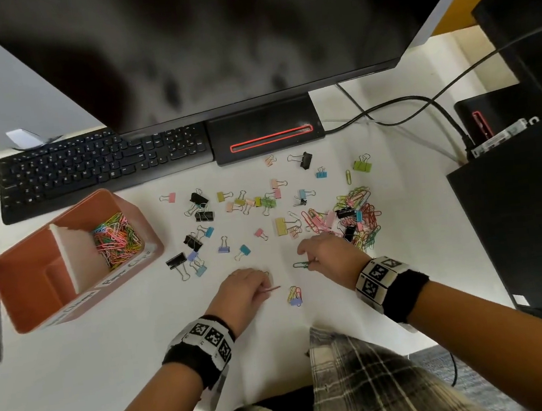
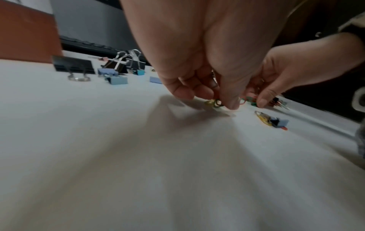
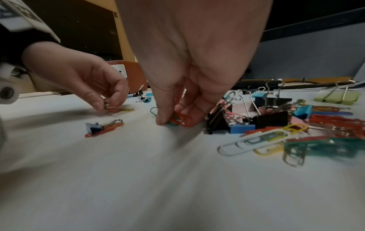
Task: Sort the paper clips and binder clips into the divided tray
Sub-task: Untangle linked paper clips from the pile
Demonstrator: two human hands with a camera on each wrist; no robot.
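Pinching paper clips at the desk (image 1: 400, 224): left hand (image 1: 242, 293) holds several, right hand (image 1: 331, 256) a few. One tray (image 1: 150, 225), two compartments; one holds paper clips. Five black binder clips (image 1: 198, 199) lie loose.

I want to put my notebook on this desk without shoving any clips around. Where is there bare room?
The widest bare patch is the near desk, between the orange tray, the left hand and the front edge. A narrower strip lies right of the paper clip pile, toward the black case. It is crowded from the keyboard down to both hands, with binder clips scattered throughout.
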